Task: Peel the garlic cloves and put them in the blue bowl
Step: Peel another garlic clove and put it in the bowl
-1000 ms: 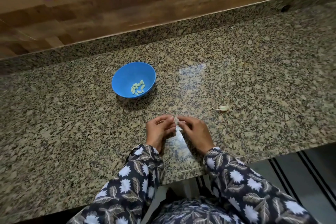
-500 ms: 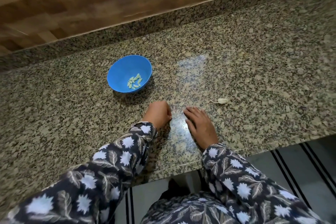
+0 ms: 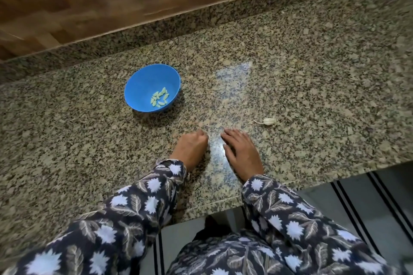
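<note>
Granite counter (image 3: 312, 73): blue bowl (image 3: 143, 81) beyond fisted L hand (image 3: 192, 145), apart.

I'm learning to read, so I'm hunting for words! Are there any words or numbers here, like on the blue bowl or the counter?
None: no text can be read anywhere.
The blue bowl is plain.
The granite counter shows only speckles.
The sleeves bear a leaf-and-flower print, no letters.
</note>
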Demonstrator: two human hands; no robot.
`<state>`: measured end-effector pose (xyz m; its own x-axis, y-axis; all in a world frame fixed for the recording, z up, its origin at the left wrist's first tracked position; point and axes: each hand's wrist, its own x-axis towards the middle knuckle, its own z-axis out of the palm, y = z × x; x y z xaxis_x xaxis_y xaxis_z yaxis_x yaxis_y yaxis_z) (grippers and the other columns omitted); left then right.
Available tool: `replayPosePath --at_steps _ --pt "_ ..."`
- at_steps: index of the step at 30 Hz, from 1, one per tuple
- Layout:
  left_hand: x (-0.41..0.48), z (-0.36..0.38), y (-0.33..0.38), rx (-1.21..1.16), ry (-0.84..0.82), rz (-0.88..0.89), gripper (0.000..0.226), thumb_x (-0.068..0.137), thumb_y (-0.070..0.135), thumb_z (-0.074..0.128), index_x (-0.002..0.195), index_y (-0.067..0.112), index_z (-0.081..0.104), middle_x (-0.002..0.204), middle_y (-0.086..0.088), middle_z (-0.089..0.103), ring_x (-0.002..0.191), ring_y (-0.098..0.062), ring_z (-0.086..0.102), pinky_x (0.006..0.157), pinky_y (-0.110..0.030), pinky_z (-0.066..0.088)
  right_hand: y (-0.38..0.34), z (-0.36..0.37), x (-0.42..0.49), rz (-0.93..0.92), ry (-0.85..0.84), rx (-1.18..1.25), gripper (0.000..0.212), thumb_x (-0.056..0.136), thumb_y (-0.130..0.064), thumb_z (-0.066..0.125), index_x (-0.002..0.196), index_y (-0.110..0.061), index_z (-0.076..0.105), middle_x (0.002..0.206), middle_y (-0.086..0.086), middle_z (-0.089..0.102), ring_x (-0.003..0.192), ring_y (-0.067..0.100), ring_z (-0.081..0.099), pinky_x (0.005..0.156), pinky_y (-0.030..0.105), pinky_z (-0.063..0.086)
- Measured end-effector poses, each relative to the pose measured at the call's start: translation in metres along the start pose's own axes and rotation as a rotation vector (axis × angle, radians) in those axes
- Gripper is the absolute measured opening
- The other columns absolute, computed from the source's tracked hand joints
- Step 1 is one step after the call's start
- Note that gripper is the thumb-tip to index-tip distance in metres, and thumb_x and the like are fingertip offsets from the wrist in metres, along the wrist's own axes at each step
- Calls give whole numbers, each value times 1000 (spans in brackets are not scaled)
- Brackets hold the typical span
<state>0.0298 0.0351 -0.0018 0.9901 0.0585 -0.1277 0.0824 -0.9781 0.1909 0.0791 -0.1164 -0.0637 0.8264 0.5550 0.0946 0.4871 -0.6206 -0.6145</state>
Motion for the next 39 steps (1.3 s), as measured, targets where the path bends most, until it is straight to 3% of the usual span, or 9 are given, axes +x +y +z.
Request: replayPosePath --at_steps 4,7,10,16,21,25,29,36,39 --pt "5 -4 2 -99 19 -84 19 96 11 47 108 6 62 102 -6 64 85 -15 59 79 -20 49 -2 -1 1 41 -24 35 37 96 -27 46 132 -25 47 142 -9 41 134 9 32 111 20 7" --pt "13 -16 -11 -612 -30 -391 10 84 9 65 93 9 70 89 0 69 82 -13 65 71 -18 52 -13 -6 6 152 -63 246 35 95 -26 47 130 -24 49 137 -9 45 126 9 40 110 22 19" --pt "3 -18 -12 -969 -16 -431 16 79 4 68 95 3 70 83 -2 71 75 -13 68 69 -23 56 -27 -11 16 179 -179 487 33 93 -21 50 126 -17 55 116 -6 60 94 5 57 81 7 45" --pt "-19 -5 -10 -981 192 -324 18 71 12 77 88 6 74 83 -5 74 77 -16 71 74 -32 58 -32 -18 34 152 -427 609 20 87 -12 60 105 -8 67 90 14 71 60 4 60 62 14 50" --pt "-28 1 -12 -827 321 -234 18 75 11 74 93 11 74 80 7 70 71 6 63 73 -17 55 -37 -27 43 146 -626 638 19 88 -12 58 99 1 68 59 -9 66 43 -1 56 42 12 43" --pt "-32 4 -17 -412 348 33 18 87 14 59 96 3 70 83 -11 71 70 -17 66 67 -25 56 -42 -30 41 128 -585 518 19 88 -11 58 102 -2 67 65 -4 66 43 1 55 43 15 44" --pt "-32 -3 -22 -212 238 210 39 92 29 34 82 1 60 71 -6 56 61 -16 49 54 -28 47 -45 -35 36 -51 -476 299 22 88 -16 58 107 -10 67 64 -13 59 45 -4 53 44 12 42" --pt "-24 -13 -18 -1074 -224 -356 21 95 17 50 78 10 60 63 2 47 52 -8 37 48 -17 30 -43 -34 30 -364 -278 101 26 91 -17 49 101 -4 69 77 11 69 58 9 55 53 4 42" --pt "-24 -12 -20 -1560 -361 -603 19 95 9 46 81 5 57 64 0 47 52 -8 40 46 -15 33 -42 -33 30 -481 -269 74 24 91 -14 49 96 -2 70 73 12 69 55 16 61 56 17 51"
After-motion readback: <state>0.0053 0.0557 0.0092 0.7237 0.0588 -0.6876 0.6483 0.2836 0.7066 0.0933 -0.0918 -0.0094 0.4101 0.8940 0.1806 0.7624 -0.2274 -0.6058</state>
